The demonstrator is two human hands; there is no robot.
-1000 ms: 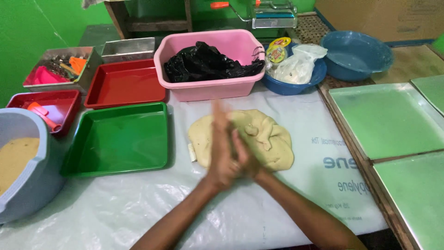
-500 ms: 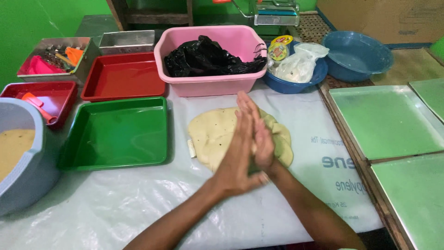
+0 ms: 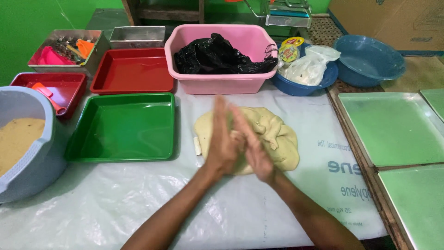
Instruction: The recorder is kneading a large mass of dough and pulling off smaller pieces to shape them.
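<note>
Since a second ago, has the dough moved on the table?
No. The dough lies in the same spot in front of the pink tub, right of the green tray; only the camera shifted.

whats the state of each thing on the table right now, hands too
left hand: palm pressed against right hand, above the dough
right hand: pressed to left
dough: flattened slab on plastic sheet
green tray: empty
red tray: empty
pink tub: holds black plastic bag
grey bucket: part-filled with tan mix
</note>
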